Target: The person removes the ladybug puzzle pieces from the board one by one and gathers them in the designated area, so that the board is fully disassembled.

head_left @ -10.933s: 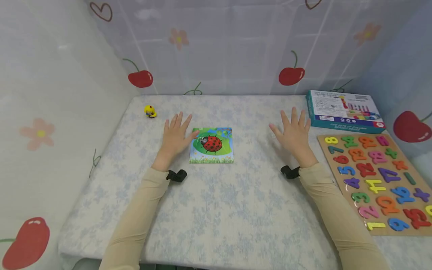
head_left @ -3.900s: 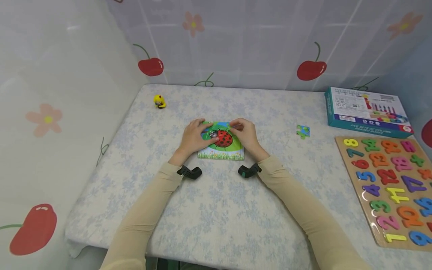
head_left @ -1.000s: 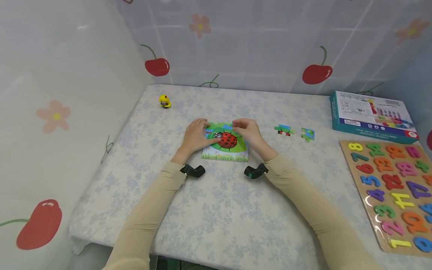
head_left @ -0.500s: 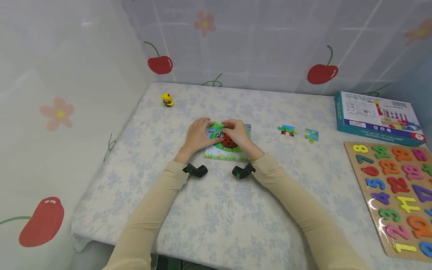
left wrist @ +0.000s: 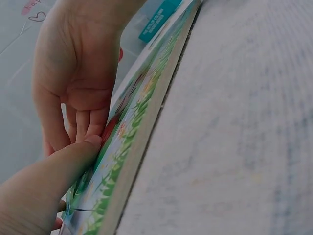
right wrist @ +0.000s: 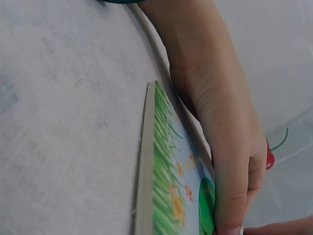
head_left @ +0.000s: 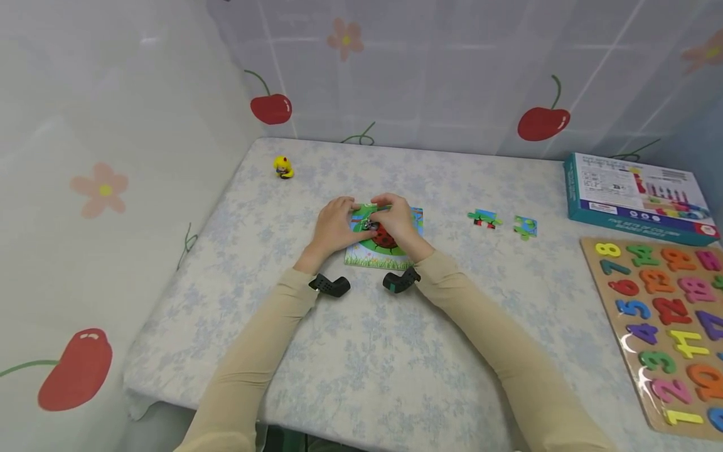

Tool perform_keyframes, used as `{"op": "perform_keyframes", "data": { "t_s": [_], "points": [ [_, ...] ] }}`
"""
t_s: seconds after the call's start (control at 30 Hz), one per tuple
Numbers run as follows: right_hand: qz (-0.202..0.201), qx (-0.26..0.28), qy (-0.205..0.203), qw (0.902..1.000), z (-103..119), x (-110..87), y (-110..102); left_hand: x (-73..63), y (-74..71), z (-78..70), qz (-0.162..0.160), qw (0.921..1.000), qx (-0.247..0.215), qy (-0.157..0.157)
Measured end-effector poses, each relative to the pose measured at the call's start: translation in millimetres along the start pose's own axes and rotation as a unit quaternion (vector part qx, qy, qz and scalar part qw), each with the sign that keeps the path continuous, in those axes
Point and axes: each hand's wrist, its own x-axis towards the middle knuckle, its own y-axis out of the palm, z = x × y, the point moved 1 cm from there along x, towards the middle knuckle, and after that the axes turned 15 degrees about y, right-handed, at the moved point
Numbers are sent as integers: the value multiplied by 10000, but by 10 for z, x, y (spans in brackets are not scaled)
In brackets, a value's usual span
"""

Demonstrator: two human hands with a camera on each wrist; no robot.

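Observation:
A square ladybug jigsaw puzzle lies on the table between the hands. My left hand holds its left side, fingers at the far left corner and thumb laid across the face; the left wrist view shows that thumb close by the other hand's fingertips. My right hand bends over the puzzle's upper middle, finger and thumb pinching at a puzzle piece that the fingers mostly hide. To the right lie two loose jigsaw pieces, one green, red and blue, the other green and blue.
A wooden number board with bright raised numerals lies at the right. Behind it sits a teal and white box. A small yellow figurine stands at the back left of the cloth-covered table.
Over the earlier frames two jigsaw pieces came out of the puzzle and now lie to the right. In the last second my right hand shifted left across the puzzle; the left stays on its edge.

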Motion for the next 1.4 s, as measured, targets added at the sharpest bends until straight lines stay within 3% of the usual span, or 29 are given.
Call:
{"op": "perform_keyframes", "data": {
  "t_s": [0.23,0.4,0.57,0.77,0.9,1.2,1.4],
  "points": [
    [60,-224,-223,9995,-43,103,14,-8,-1,-13,-42,10000,41,60],
    [-216,-38,-234,9995,-78,101,-124,-8,7,5,-44,10000,43,58],
    [-410,148,-74,9990,-172,49,-495,9,11,0,6,10000,27,54],
    [-863,-89,0,9962,-373,25,-1000,11,3,-3,23,10000,24,15],
    [-1132,-283,96,9931,-513,-2,-1229,2,22,0,26,10000,39,30],
    [-1187,-348,83,9923,-627,-28,-1344,-18,22,0,-4,9999,-168,-37],
    [-1371,-141,183,9903,-609,-57,-1338,-5,38,-10,-34,9978,-603,283]
  ]
}}
